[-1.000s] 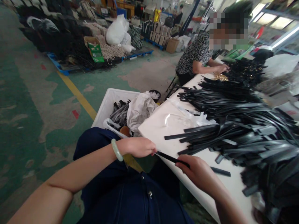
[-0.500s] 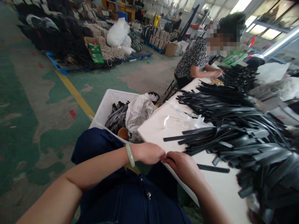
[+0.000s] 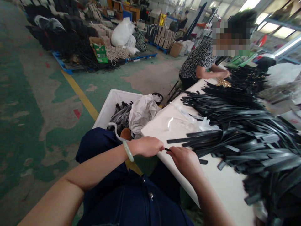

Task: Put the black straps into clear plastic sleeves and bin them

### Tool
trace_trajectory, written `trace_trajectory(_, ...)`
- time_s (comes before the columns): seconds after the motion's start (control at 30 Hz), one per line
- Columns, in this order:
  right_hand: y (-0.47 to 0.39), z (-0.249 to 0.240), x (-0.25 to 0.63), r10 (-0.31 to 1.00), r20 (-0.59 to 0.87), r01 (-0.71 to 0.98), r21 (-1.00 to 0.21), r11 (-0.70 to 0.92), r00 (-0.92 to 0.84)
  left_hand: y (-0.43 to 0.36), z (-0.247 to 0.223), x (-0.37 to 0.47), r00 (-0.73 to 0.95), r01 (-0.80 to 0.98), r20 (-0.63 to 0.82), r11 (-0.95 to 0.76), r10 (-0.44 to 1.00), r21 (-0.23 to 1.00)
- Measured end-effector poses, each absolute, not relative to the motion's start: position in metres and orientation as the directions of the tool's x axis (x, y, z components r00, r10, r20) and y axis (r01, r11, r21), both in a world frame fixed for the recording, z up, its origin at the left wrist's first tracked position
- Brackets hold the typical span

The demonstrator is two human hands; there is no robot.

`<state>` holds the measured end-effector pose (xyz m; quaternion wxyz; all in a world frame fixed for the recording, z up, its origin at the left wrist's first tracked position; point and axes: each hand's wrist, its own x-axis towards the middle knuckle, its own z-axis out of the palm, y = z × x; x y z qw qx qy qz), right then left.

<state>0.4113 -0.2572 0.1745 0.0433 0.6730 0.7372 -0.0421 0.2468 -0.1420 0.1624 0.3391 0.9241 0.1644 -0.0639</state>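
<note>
since half a second ago, when the fingers met, the person's left hand (image 3: pixel 150 147) and right hand (image 3: pixel 184 159) have drawn slightly apart, and a short bit of black strip (image 3: pixel 167 149) now shows between them. the strip end (image 3: pixel 203 161) visible past the right hand, lying over the white table (image 3: pixel 154 128), is much shorter than it was; the right hand hides whether it belongs to the same piece.

both hands are closed on the black strip: the left pinches one side with its fingertips, the right grips it between thumb and fingers. the strip is at the near edge of the table. a pale green bracelet (image 3: pixel 128 151) circles the left wrist.

on the table, beyond the right hand, spreads a large heap of black strips (image 3: pixel 244 119), with clear plastic (image 3: pixel 203 124) beside it. just left of the table stands a white bin (image 3: pixel 105 108) with dark strips (image 3: pixel 121 116), a crumpled white bag (image 3: pixel 144 111) and a brown round object (image 3: pixel 125 134) inside. at the table's far end a co-worker (image 3: pixel 197 64) in a patterned top leans in, hands near a small pile of gold-coloured pieces (image 3: pixel 223 83).
</note>
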Motion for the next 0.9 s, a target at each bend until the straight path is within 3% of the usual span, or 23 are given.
trace_trajectory(0.13, -0.257, 0.171, 0.416, 0.991, -0.084, 0.995, -0.007, 0.101, -0.101, -0.134, 0.161, 0.236, 0.962, 0.267, -0.147, -0.678, 0.231, 0.685)
trace_trajectory(0.4, -0.266, 0.172, 0.438, 0.996, -0.059, 0.997, -0.055, 0.062, -0.065, -0.121, 0.125, 0.211, 0.91, 0.262, 0.0, -0.576, 0.414, 0.774)
trace_trajectory(0.63, -0.25, 0.218, 0.445, 0.958, -0.227, 0.984, -0.012, 0.179, -0.177, -0.135, 0.115, 0.235, 0.92, 0.198, 0.028, -0.527, 0.39, 0.826)
trace_trajectory(0.8, -0.23, 0.236, 0.434, 0.93, -0.282, 0.966, 0.039, 0.255, -0.234, -0.151, 0.132, 0.259, 0.864, 0.176, 0.065, -0.422, 0.499, 0.889)
trace_trajectory(0.9, -0.227, 0.237, 0.431, 0.913, -0.27, 0.948, 0.003, 0.319, -0.307, -0.155, 0.141, 0.268, 0.85, 0.145, 0.102, -0.415, 0.516, 0.898)
